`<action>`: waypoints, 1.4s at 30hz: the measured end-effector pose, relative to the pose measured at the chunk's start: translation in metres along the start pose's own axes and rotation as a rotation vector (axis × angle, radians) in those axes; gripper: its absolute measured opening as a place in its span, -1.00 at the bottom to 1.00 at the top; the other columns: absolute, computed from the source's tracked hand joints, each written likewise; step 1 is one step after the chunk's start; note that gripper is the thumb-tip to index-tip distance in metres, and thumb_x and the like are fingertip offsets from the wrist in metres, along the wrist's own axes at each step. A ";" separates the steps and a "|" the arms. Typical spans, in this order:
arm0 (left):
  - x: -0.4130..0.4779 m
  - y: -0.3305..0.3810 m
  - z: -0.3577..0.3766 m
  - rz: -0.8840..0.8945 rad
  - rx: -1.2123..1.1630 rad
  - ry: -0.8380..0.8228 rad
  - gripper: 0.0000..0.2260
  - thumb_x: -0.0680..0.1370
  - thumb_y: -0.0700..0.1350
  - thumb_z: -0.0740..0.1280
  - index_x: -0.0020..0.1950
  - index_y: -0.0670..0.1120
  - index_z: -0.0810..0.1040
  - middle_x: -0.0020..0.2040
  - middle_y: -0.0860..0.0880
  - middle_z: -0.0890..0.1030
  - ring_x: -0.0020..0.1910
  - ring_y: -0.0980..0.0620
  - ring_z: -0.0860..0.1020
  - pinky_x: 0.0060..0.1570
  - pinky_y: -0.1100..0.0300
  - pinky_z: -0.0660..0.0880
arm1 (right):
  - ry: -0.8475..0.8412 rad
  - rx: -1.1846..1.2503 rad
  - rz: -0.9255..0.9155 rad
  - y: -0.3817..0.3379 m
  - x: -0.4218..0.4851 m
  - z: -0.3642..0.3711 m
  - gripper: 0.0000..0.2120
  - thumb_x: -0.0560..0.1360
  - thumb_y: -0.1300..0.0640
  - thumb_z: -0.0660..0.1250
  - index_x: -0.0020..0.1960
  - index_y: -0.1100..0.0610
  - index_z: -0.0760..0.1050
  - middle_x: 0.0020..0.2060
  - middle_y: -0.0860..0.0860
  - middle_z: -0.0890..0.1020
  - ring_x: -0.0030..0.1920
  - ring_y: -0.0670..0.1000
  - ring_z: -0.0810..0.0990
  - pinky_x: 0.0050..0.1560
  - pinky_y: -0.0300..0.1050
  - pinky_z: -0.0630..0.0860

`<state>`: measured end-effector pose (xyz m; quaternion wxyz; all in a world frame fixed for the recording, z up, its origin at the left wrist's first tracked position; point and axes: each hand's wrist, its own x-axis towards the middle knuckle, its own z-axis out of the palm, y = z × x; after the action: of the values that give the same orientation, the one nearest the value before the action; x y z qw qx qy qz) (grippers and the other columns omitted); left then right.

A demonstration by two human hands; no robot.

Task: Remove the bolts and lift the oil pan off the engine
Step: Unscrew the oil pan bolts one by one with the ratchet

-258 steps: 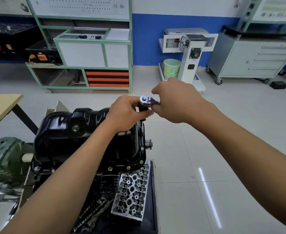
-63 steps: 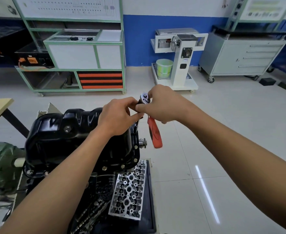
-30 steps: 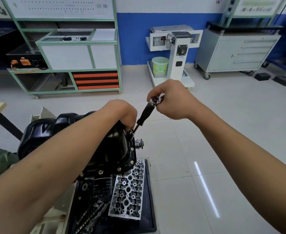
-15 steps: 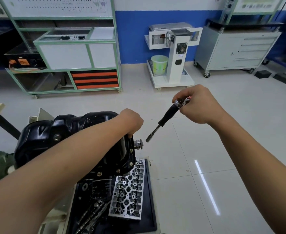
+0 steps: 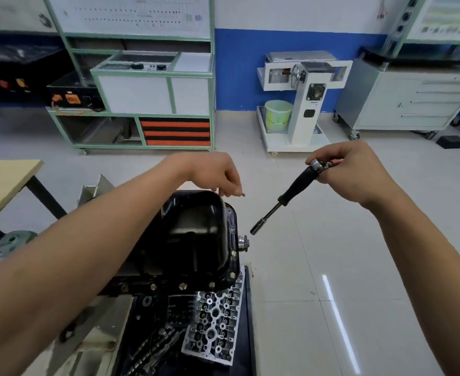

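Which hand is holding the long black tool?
The right hand grips the tool by its top end. The left hand, above the black oil pan, only pinches something tiny, likely a bolt.

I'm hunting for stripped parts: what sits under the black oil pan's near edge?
Below the oil pan: an aluminium cylinder head and a camshaft on a dark tray. The left forearm hides whatever lies farther left.

Single head-worn wide-angle camera, facing forward and downward: oil pan (image 5: pixel 196 234) close below centre, blue wall (image 5: pixel 237 69) far across the floor
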<state>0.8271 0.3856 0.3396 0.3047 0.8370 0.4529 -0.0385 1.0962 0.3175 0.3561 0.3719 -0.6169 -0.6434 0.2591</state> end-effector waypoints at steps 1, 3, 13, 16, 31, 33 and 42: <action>-0.014 -0.008 -0.004 0.023 -0.109 0.056 -0.89 0.60 -0.07 0.44 -0.09 0.13 0.69 -0.30 0.16 0.68 -0.31 0.23 0.58 -0.22 0.32 0.49 | 0.005 0.033 -0.008 -0.008 0.005 0.003 -0.62 0.45 0.41 0.37 -0.29 -0.05 0.66 -0.33 -0.05 0.66 -0.33 -0.01 0.52 -0.38 -0.27 0.42; -0.045 -0.027 -0.009 0.042 -0.283 0.163 -0.89 0.59 -0.15 0.44 -0.04 0.06 0.71 -0.28 0.14 0.69 -0.28 0.23 0.59 -0.21 0.34 0.50 | 0.024 0.115 -0.015 -0.028 0.016 0.009 -0.59 0.42 0.45 0.36 -0.31 -0.04 0.67 -0.38 -0.11 0.66 -0.36 -0.08 0.54 -0.32 -0.24 0.43; -0.214 -0.192 -0.015 -0.065 -0.645 0.560 -0.89 0.51 -0.22 0.52 0.02 -0.11 0.74 -0.12 -0.11 0.75 -0.11 0.03 0.71 0.03 0.16 0.64 | -0.031 0.210 -0.168 -0.204 0.058 0.093 -0.57 0.39 0.42 0.25 -0.21 -0.12 0.63 -0.19 0.05 0.62 -0.23 0.03 0.57 -0.42 -0.38 0.53; -0.270 -0.258 -0.007 -0.150 -0.674 0.653 -0.93 0.51 -0.17 0.53 -0.03 -0.03 0.74 -0.16 -0.06 0.75 -0.14 0.07 0.70 -0.08 0.24 0.61 | -0.156 0.433 -0.132 -0.263 0.059 0.187 -0.56 0.34 0.54 0.17 -0.30 0.04 0.58 -0.32 0.03 0.60 -0.30 0.05 0.60 -0.41 -0.27 0.58; -0.541 -0.560 0.133 -0.938 -0.987 1.196 -0.99 0.53 -0.21 0.50 -0.08 -0.12 0.73 -0.21 -0.09 0.72 -0.27 0.02 0.63 -0.26 0.21 0.50 | -0.665 0.594 0.588 -0.362 -0.044 0.693 -0.62 0.32 0.64 0.13 -0.14 0.27 0.56 -0.18 0.16 0.55 -0.20 0.11 0.56 -0.32 -0.15 0.62; -0.557 -0.591 0.166 -1.095 -0.890 1.246 -0.95 0.52 -0.19 0.51 -0.04 -0.14 0.73 -0.21 -0.08 0.70 -0.23 -0.03 0.63 -0.24 0.19 0.46 | -0.696 0.577 0.647 -0.361 -0.059 0.731 -0.61 0.33 0.62 0.15 -0.03 0.29 0.58 -0.09 0.17 0.56 -0.16 0.12 0.57 -0.31 -0.17 0.61; -0.573 -0.668 0.271 -1.384 -0.608 1.241 -0.85 0.52 -0.13 0.52 0.05 -0.13 0.74 -0.20 -0.04 0.65 -0.19 -0.05 0.59 -0.14 0.15 0.44 | -0.768 0.625 0.888 -0.358 -0.104 0.849 -0.74 0.44 0.57 0.18 -0.09 0.29 0.53 -0.06 0.19 0.58 -0.11 0.10 0.58 -0.28 -0.19 0.61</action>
<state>0.0257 0.0869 -0.0032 0.1252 0.1437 0.9144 0.3570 0.1991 0.2838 0.1227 0.1355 -0.5503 -0.3096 0.7635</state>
